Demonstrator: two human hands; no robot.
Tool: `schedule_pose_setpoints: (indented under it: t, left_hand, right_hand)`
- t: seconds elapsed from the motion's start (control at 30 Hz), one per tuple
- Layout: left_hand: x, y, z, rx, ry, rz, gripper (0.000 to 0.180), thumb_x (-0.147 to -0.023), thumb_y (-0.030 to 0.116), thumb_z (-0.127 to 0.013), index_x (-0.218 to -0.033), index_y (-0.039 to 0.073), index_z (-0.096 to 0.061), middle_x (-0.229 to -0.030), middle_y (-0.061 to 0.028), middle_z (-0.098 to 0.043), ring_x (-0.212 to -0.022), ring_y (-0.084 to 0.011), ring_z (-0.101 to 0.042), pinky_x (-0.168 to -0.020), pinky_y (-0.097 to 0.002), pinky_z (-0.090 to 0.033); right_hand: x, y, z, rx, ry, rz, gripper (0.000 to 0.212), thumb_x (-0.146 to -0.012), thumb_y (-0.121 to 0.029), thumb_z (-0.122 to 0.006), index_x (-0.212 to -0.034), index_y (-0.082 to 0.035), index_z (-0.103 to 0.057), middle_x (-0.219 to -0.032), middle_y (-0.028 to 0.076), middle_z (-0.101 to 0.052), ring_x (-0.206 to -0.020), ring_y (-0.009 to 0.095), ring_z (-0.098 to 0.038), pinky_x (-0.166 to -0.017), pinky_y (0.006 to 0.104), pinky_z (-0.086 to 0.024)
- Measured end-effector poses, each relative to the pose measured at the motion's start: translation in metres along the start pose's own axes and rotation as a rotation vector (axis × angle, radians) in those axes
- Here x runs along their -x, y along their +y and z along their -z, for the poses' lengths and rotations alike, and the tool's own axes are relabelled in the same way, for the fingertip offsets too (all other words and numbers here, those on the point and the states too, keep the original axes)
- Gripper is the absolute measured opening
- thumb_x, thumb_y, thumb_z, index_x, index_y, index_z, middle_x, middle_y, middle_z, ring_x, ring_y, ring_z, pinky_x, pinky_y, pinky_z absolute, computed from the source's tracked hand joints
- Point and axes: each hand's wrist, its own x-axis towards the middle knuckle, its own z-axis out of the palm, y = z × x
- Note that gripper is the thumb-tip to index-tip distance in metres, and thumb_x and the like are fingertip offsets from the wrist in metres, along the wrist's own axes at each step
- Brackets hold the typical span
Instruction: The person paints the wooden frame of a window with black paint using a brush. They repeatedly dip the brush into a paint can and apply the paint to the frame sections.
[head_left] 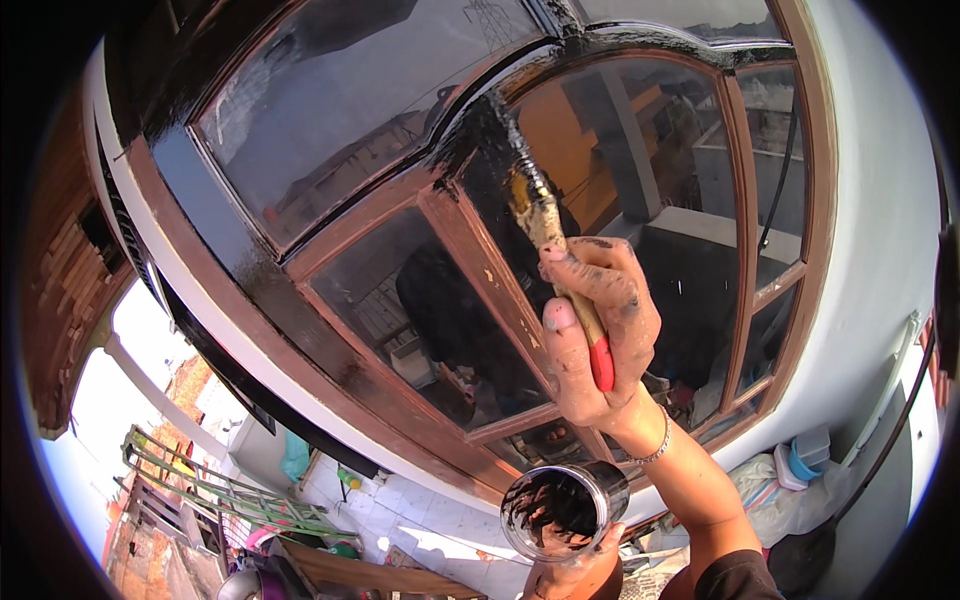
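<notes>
Paintbrush, one: red-ended handle, pale paint-crusted middle, dark-coated bristles; centre of the frame, clasped in the person's right-hand grip, fingers dark-smeared. Clear jar, one: inside streaked with dark paint; lower centre, grasped by the left-hand grip. Wooden window frame: brown, glossy black along upper members, glass-paned. Pale wall, right. White tiled floor and green ladder, lower left.

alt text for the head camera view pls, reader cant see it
A dark-smudged right hand holds a paintbrush up before a brown window frame partly coated glossy black. Below, the left hand holds a clear jar, dark inside.
</notes>
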Motion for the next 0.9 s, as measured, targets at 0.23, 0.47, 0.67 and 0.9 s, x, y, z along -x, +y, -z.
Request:
schedule_pose_setpoints:
  t: [0.23, 0.47, 0.67, 0.9]
  left_hand:
    - [-0.002, 0.001, 0.001, 0.013, 0.004, 0.008, 0.07, -0.084, 0.037, -0.084, -0.14, 0.009, -0.053, -0.136, -0.0093, -0.062, -0.12, -0.0223, -0.063, -0.104, -0.0416, -0.051]
    - [-0.006, 0.002, -0.003, 0.074, 0.016, 0.034, 0.071, -0.084, 0.036, -0.084, -0.141, 0.009, -0.053, -0.136, -0.0094, -0.061, -0.12, -0.0222, -0.063, -0.104, -0.0417, -0.051]
    - [-0.013, 0.003, -0.005, 0.152, 0.027, 0.065, 0.071, -0.084, 0.035, -0.084, -0.141, 0.009, -0.053, -0.137, -0.0095, -0.061, -0.121, -0.0221, -0.063, -0.105, -0.0418, -0.05]
    - [-0.027, 0.004, -0.01, 0.306, 0.034, 0.145, 0.071, -0.084, 0.034, -0.084, -0.141, 0.009, -0.052, -0.137, -0.0096, -0.061, -0.121, -0.022, -0.062, -0.105, -0.0419, -0.05]
  right_hand:
    - [-0.001, -0.003, -0.004, -0.004, -0.152, -0.034, 0.029, -0.086, 0.001, -0.066, -0.115, 0.004, -0.065, -0.103, 0.022, -0.064, -0.086, 0.033, -0.062, -0.076, 0.0392, -0.051]
    - [-0.005, 0.003, -0.001, 0.034, -0.11, -0.07, 0.031, -0.086, 0.0, -0.066, -0.117, 0.005, -0.065, -0.104, 0.021, -0.063, -0.087, 0.032, -0.062, -0.077, 0.0389, -0.051]
    - [-0.018, 0.004, 0.015, -0.057, -0.055, -0.04, 0.026, -0.085, 0.002, -0.064, -0.111, 0.005, -0.067, -0.094, 0.019, -0.067, -0.079, 0.03, -0.063, -0.073, 0.037, -0.051]
    - [-0.063, 0.026, 0.074, 0.12, 0.189, -0.156, 0.025, -0.1, -0.006, -0.056, -0.121, 0.006, -0.063, -0.1, 0.009, -0.067, -0.09, 0.012, -0.062, -0.085, 0.0275, -0.05]
